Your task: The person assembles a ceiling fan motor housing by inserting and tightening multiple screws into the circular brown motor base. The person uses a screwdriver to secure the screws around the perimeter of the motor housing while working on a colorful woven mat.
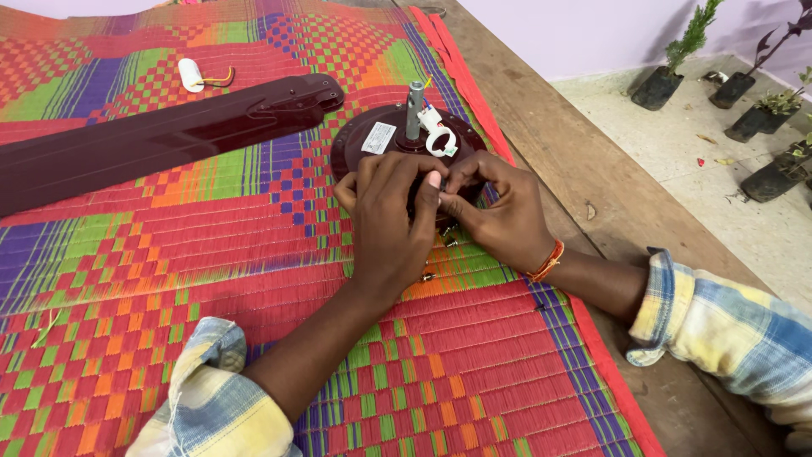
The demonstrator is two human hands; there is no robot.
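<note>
Fingers point(423, 190) of both hands are pinched together over the near rim of the dark maroon fan motor point(381, 140); something small seems gripped there, but it is hidden. Left to right: a detached fan blade point(152, 135) lies on the woven mat point(211, 254), a white capacitor point(191, 74) beyond it; the left hand point(391, 224) covers the motor's front edge; the right hand point(499, 211) meets it fingertip to fingertip. The motor rests flat on the mat over the desk point(541, 127), shaft upright. Small screws point(448, 239) lie loose below the hands. Judgement: the housing is best steadied by the left hand while the small part is seated squarely.
</note>
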